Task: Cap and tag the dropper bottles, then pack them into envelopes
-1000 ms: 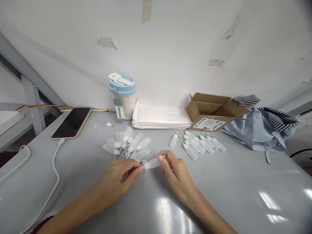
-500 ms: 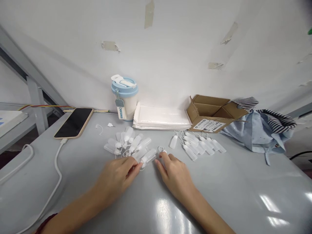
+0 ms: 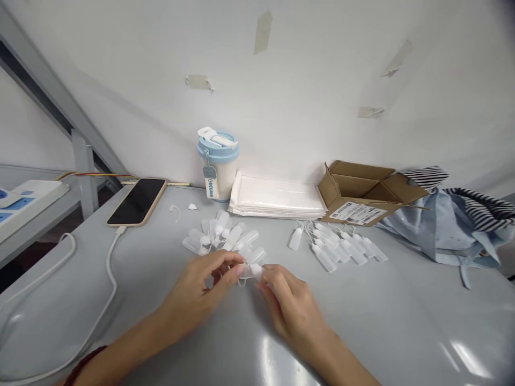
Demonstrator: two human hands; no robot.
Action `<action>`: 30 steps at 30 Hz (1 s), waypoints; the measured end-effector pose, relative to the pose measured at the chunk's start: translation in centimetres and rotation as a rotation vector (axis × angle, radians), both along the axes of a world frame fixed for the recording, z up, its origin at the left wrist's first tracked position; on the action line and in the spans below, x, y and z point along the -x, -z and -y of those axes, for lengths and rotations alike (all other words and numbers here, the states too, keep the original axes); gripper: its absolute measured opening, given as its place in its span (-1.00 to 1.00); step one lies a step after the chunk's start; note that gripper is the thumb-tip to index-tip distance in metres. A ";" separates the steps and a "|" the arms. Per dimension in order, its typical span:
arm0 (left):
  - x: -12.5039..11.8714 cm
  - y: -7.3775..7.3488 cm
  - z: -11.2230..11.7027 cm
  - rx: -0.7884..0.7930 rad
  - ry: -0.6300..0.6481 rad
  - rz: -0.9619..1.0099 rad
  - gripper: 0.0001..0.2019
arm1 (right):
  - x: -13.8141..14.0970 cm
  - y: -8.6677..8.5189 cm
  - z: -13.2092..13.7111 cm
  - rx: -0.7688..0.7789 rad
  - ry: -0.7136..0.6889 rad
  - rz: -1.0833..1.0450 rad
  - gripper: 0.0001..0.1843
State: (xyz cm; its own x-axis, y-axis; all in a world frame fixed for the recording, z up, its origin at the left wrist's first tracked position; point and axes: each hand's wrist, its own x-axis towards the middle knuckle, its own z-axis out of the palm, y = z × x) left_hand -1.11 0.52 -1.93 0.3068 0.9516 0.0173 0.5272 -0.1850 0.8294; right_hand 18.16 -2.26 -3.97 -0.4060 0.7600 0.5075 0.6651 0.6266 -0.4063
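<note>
My right hand (image 3: 292, 303) is closed around a small translucent squeeze bottle, and its white neck (image 3: 256, 271) points left out of the fingers. Thumb and forefinger of my left hand (image 3: 211, 279) pinch together at the tip of that bottle; what they hold is too small to make out. A thin white strap loops below the fingertips. Just behind my hands lies a loose pile of similar squeeze bottles (image 3: 233, 237). Farther right, several more bottles with strapped tips (image 3: 325, 258) lie side by side, one (image 3: 295, 239) slightly apart.
Along the wall stand a blue-lidded cup (image 3: 225, 174), a stack of white padded envelopes (image 3: 277, 198) and an open cardboard box (image 3: 358, 195). A blue cloth bag (image 3: 442, 230) lies at right. On the left are a phone (image 3: 138, 201), its white cable (image 3: 110, 279) and a power strip (image 3: 28, 206).
My right hand has come to my left with a bottle in its fingers, and the two now meet in front of the pile. The view has swung slightly left.
</note>
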 end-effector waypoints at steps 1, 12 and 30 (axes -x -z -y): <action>0.0 -0.1 0.0 0.008 0.008 0.016 -0.79 | 0.2 0.2 0.0 -0.018 -0.008 -0.003 -0.86; 0.0 0.2 0.1 0.000 0.137 0.086 -0.74 | 0.2 0.7 0.5 -0.114 -0.041 -0.016 -0.78; 0.1 0.0 0.0 -0.240 0.014 0.121 -0.82 | -0.1 -0.4 0.8 -0.024 0.009 -0.148 -0.80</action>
State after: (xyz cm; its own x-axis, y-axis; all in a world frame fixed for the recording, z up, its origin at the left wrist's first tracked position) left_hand -1.24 0.50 -1.96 0.3017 0.9116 0.2791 0.4227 -0.3903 0.8179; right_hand 18.26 -3.07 -3.55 -0.3189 0.7502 0.5793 0.6049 0.6316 -0.4849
